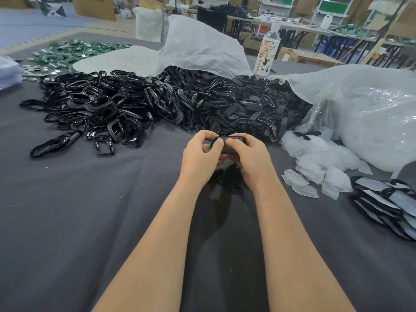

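Left hand (200, 154) and right hand (249, 155) meet above table (90, 210), just before frame pile (101, 104). Both grip one black part (233, 144) between them: fingers (218, 143) curled round it, thumbs pressing on top. Likely press-fit step. Risks: uneven thumb pressure could seat piece crooked or pop it loose; glossy part may slip, drop among loose parts (225, 179) under wrists, hard to spot on dark cloth; excess force might crack it
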Available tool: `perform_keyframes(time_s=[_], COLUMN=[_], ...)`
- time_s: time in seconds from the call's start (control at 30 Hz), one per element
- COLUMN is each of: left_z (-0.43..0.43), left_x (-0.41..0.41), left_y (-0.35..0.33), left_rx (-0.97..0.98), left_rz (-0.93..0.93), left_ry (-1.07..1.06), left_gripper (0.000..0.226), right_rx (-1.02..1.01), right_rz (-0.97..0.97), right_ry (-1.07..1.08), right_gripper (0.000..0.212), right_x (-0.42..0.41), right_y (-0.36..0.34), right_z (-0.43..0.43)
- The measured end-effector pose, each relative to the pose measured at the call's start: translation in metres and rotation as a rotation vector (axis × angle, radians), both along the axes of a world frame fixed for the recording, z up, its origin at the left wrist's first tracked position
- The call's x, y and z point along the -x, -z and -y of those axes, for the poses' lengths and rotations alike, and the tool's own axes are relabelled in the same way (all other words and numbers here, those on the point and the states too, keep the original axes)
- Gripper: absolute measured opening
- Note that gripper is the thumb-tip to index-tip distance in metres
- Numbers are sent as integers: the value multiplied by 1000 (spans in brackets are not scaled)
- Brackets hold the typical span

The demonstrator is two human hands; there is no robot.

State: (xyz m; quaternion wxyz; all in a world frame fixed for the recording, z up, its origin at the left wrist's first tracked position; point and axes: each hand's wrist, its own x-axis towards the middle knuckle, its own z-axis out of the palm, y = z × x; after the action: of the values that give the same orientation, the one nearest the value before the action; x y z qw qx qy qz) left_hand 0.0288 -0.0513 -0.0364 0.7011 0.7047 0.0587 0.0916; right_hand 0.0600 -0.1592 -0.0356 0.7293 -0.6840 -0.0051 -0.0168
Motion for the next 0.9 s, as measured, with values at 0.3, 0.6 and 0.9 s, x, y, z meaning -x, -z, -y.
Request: perform_keyframes(time_s=[0.3,0.6,0.9], left_z=[-2,-3,-4], left_x=[-1,-1,-2], left_y=[1,2,2], left_rx=[-11,50,65], left_rz=[14,-3,-29], left_ry=[14,-14,-17], left_gripper=[9,12,8], right_rx=[64,53,162], right_rz=[11,35,65], right_ry=[-62,-33,-21], right_gripper=[9,11,13], right_x=[-1,0,1], right_y=[3,3,3], right_z=[3,1,-4])
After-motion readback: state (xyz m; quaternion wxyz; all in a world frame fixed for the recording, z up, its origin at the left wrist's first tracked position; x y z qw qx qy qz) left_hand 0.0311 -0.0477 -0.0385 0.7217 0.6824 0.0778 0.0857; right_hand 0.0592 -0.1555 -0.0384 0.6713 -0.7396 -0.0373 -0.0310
